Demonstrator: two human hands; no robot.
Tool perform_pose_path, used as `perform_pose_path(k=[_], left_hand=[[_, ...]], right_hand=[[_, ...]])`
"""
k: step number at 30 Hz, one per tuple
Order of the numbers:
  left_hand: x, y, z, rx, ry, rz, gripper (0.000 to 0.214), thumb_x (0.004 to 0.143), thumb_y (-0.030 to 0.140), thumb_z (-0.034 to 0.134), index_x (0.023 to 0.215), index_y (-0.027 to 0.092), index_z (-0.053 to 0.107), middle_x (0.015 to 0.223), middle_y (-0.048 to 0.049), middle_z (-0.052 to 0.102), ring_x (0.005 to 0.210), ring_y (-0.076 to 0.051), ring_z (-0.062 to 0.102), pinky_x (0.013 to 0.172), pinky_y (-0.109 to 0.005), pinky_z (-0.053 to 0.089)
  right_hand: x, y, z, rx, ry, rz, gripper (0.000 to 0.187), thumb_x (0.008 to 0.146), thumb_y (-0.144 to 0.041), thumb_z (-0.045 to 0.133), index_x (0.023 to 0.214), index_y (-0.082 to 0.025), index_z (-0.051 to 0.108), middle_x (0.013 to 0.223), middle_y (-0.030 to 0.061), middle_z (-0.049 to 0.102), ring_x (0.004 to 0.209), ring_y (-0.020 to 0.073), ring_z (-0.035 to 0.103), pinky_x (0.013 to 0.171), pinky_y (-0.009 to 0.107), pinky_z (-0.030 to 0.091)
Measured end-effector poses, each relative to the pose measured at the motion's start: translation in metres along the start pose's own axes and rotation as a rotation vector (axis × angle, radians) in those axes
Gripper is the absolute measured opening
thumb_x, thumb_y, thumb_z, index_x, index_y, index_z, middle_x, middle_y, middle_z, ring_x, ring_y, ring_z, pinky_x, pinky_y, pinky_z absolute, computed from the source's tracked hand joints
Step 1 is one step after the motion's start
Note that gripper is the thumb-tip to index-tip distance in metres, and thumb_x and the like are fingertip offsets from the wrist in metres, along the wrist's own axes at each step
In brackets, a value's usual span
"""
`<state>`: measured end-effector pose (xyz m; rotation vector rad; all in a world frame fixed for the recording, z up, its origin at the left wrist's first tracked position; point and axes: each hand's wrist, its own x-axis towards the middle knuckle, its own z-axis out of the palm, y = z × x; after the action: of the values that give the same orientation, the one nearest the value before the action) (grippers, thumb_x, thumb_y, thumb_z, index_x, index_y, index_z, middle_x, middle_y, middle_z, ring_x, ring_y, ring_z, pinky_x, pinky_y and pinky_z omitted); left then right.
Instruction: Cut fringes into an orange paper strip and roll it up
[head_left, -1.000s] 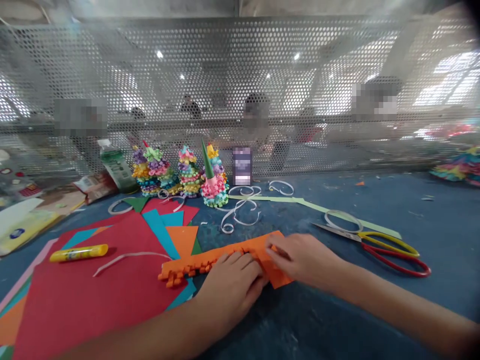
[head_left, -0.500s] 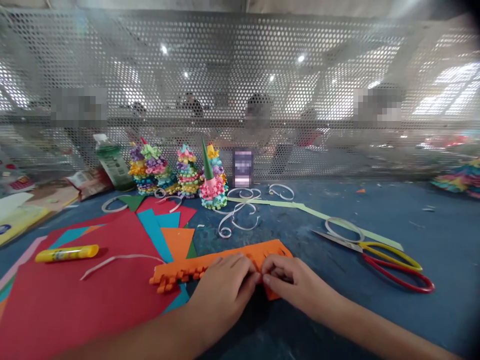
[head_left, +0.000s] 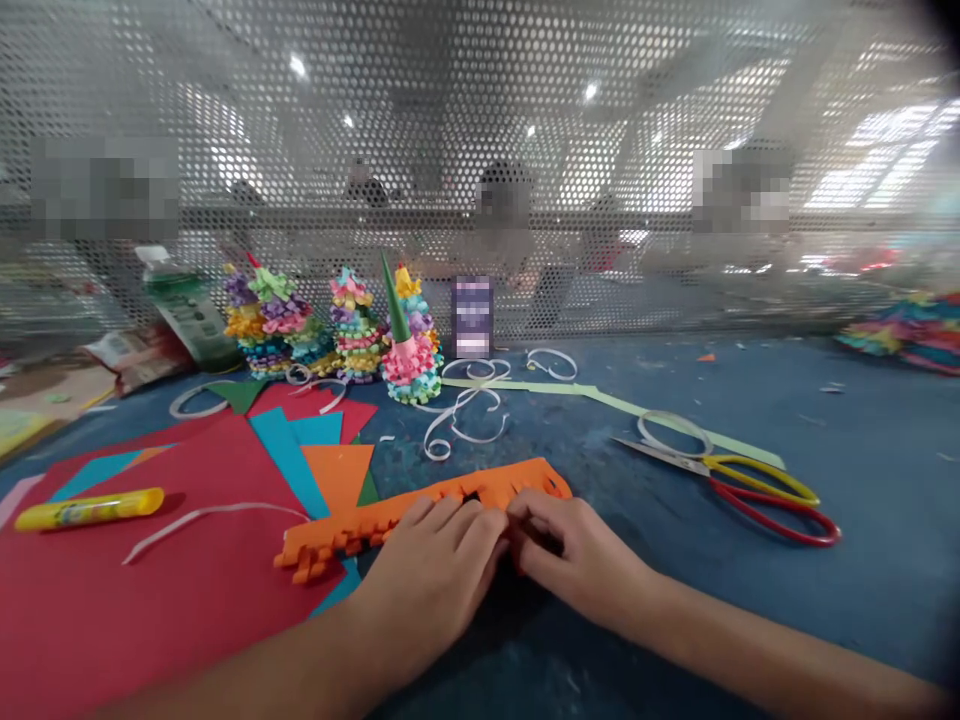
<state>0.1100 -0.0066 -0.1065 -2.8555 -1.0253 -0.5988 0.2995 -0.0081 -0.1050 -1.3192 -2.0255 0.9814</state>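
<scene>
A strip of orange paper (head_left: 420,510) with a cut, fringed edge lies across the blue table (head_left: 862,430), its left end over a red paper sheet (head_left: 150,590). My left hand (head_left: 435,570) and my right hand (head_left: 577,555) meet near its middle, fingers curled and pinching the paper. Part of the strip is hidden under my fingers. A yellow glue stick (head_left: 88,510) lies on the red sheet, left of my left hand. Yellow-and-red handled scissors (head_left: 750,490) lie to the right of my right hand.
Several paper cones covered in colourful paper curls (head_left: 409,370) stand at the back, with a green bottle (head_left: 191,310) to their left. White paper curls (head_left: 461,410) and a pale green strip (head_left: 600,397) lie nearby. A perforated metal screen (head_left: 480,100) rises behind, with people beyond it.
My hands have drawn together and my fingers have curled onto the orange strip. The whole scene sits slightly further left and higher in view than one second ago.
</scene>
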Motion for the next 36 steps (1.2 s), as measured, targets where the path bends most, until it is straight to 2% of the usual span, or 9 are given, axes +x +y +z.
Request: perform_pose_path(k=[5, 9, 14, 19, 26, 31, 36], left_hand=[[-0.004, -0.005, 0.0, 0.186, 0.041, 0.135, 0.02, 0.095, 0.014, 0.033, 0.103, 0.015, 0.051, 0.086, -0.0032, 0.06, 0.078, -0.022, 0.054, 0.075, -0.039, 0.036], [-0.005, -0.005, 0.0, 0.238, 0.058, 0.162, 0.024, 0.095, 0.013, 0.031, 0.105, 0.014, 0.052, 0.086, -0.0036, 0.06, 0.076, -0.022, 0.052, 0.074, -0.038, 0.034], [-0.002, -0.003, 0.002, 0.177, 0.084, 0.181, 0.013, 0.096, 0.021, 0.04, 0.096, 0.017, 0.053, 0.079, -0.001, 0.058, 0.069, -0.019, 0.05, 0.068, -0.035, 0.031], [-0.003, -0.006, 0.005, 0.061, 0.029, 0.226, 0.009, 0.095, 0.018, 0.041, 0.091, 0.018, 0.049, 0.078, 0.0, 0.055, 0.068, -0.019, 0.047, 0.066, -0.034, 0.03], [-0.007, -0.009, 0.009, -0.023, -0.033, 0.211, 0.009, 0.095, 0.018, 0.042, 0.089, 0.019, 0.048, 0.079, 0.0006, 0.056, 0.071, -0.019, 0.048, 0.067, -0.034, 0.033], [-0.005, -0.007, 0.007, 0.012, 0.013, 0.246, 0.017, 0.097, 0.022, 0.038, 0.084, 0.018, 0.049, 0.074, 0.0003, 0.055, 0.068, -0.019, 0.048, 0.065, -0.034, 0.034], [-0.003, -0.007, 0.004, 0.053, 0.046, 0.287, 0.012, 0.094, 0.02, 0.046, 0.083, 0.017, 0.051, 0.071, 0.0004, 0.054, 0.066, -0.018, 0.046, 0.063, -0.033, 0.032]], right_hand=[[0.0, 0.002, -0.001, -0.015, -0.001, -0.012, 0.01, 0.074, -0.011, 0.049, 0.079, -0.019, 0.053, 0.061, -0.006, 0.051, 0.055, 0.0088, 0.045, 0.051, 0.02, 0.033], [-0.002, 0.003, -0.002, -0.019, 0.004, -0.042, 0.008, 0.075, -0.012, 0.048, 0.078, -0.019, 0.052, 0.058, -0.0067, 0.049, 0.052, 0.0078, 0.042, 0.048, 0.019, 0.031], [-0.01, 0.004, -0.001, -0.096, 0.04, -0.141, 0.008, 0.074, -0.013, 0.048, 0.077, -0.019, 0.052, 0.056, -0.0061, 0.05, 0.049, 0.0077, 0.042, 0.047, 0.019, 0.031], [-0.014, 0.005, 0.0, -0.208, 0.067, -0.244, 0.012, 0.074, -0.014, 0.047, 0.082, -0.02, 0.056, 0.058, -0.0038, 0.056, 0.047, 0.0089, 0.044, 0.048, 0.021, 0.034], [-0.018, 0.0, -0.005, -0.296, 0.121, -0.379, 0.011, 0.079, -0.014, 0.048, 0.085, -0.018, 0.057, 0.065, 0.0005, 0.059, 0.06, 0.0134, 0.05, 0.059, 0.026, 0.039], [-0.022, -0.001, -0.008, -0.251, 0.022, -0.332, 0.006, 0.081, -0.016, 0.051, 0.083, -0.018, 0.056, 0.066, -0.0002, 0.057, 0.064, 0.0132, 0.048, 0.06, 0.024, 0.039], [-0.021, -0.001, -0.008, -0.222, -0.06, -0.241, 0.008, 0.077, -0.012, 0.053, 0.081, -0.018, 0.057, 0.067, -0.0006, 0.058, 0.066, 0.0134, 0.049, 0.063, 0.025, 0.04]])
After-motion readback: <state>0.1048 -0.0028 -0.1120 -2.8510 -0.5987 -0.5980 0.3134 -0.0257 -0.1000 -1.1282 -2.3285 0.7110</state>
